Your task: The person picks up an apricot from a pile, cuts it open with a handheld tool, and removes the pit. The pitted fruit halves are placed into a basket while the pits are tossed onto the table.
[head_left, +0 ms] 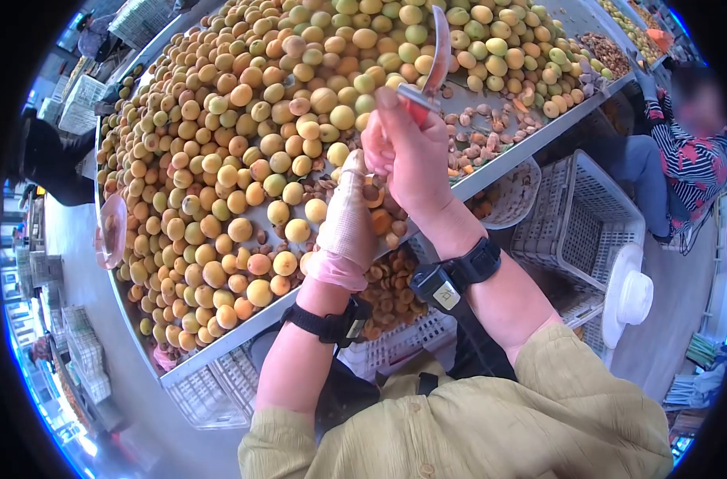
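Our right hand (407,152) is closed in a fist around the red handle of a curved knife (440,60), thumb uppermost, with the blade rising over the fruit. The knife looks light and stiff, and the handle is the place to grip it, our fingers well clear of the hooked blade.

Our left hand (347,219), in a pale mesh glove with a pink cuff, is just beside the right one, its fingers gathered closely together. We cannot tell whether it has hold of anything, as its inner side is turned from view. A cut apricot (371,194) shows close to its fingers.

Whole apricots (240,230) lie heaped over the tabletop (539,138), running from greenish to deep orange. Each should be light and rounded, apt to roll, and the riper ones probably bruise if we squeeze; we would cradle one around its widest part with gentle fingertips. Cut ones would be softer and wetter, so slippery, and easier to hold by the skin side.

Stones and scraps (483,132) are scattered towards the right-hand edge. Below the rim, a plastic crate (395,343) holds many apricot halves (387,299), just in front of our lap.
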